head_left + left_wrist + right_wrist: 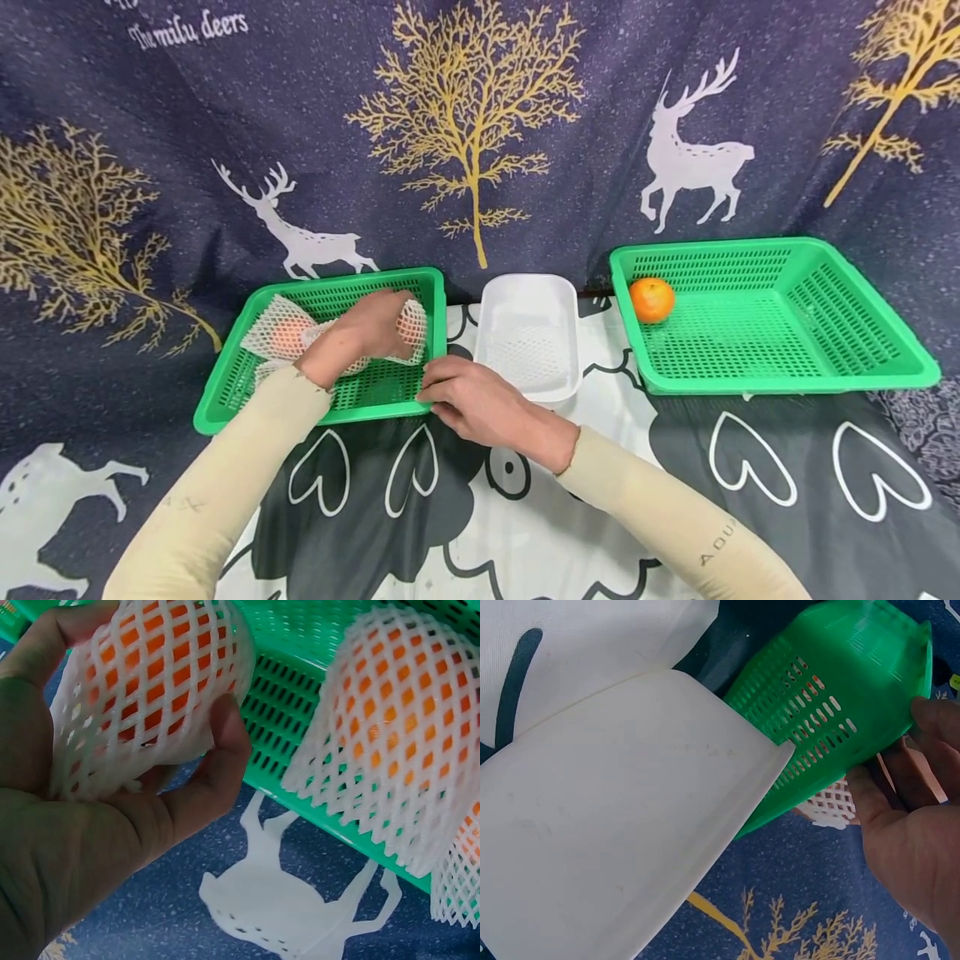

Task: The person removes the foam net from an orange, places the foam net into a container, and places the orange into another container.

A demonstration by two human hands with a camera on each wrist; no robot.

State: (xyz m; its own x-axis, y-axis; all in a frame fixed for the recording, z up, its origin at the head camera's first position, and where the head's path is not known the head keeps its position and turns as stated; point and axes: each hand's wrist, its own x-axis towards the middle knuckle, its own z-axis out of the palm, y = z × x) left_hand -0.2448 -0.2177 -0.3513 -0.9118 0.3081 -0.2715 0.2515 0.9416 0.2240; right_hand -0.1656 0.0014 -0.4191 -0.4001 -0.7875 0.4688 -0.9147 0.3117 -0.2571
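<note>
My left hand (372,325) is inside the left green basket (386,410), by its right end. Its thumb and fingers grip an orange fruit in a white foam net (165,679), clearest in the left wrist view. Beside it lies another netted orange fruit (401,712), and further netted fruit (288,333) fills the basket's left part. My right hand (476,402) is at the basket's front right corner. The right wrist view shows its thumb and fingers (941,720) holding the green rim.
A white plastic tray (527,287) stands between the two baskets. The right green basket (750,333) contains one bare orange (652,300) at its left end. A dark cloth (315,100) with deer and trees hangs behind; a patterned cloth (555,533) covers the table.
</note>
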